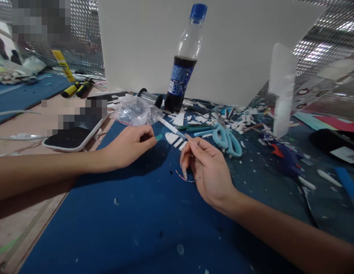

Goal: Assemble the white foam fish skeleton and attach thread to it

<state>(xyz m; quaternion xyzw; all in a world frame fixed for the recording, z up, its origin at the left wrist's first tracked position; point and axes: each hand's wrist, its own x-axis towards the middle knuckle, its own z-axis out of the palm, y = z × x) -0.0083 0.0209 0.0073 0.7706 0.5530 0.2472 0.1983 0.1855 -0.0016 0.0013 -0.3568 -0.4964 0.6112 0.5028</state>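
My left hand (130, 145) rests on the blue cutting mat (131, 213) with its fingers curled and a small teal piece (159, 137) pinched at the fingertips. My right hand (205, 167) lies just to its right, fingers closed around a thin white pen-like tool (173, 129) that points up and left. A small white cut shape (171, 137) lies on the mat between the two hands. A thin curved wire bit (184, 179) sits under my right fingers.
A cola bottle (184, 61) stands at the back by a white board (239, 45). Light blue scissors (228, 139) and several paper scraps (222, 120) lie to the right. A crumpled clear bag (134, 110) and a phone (74, 135) lie left. A blue glue gun (282, 154) sits right.
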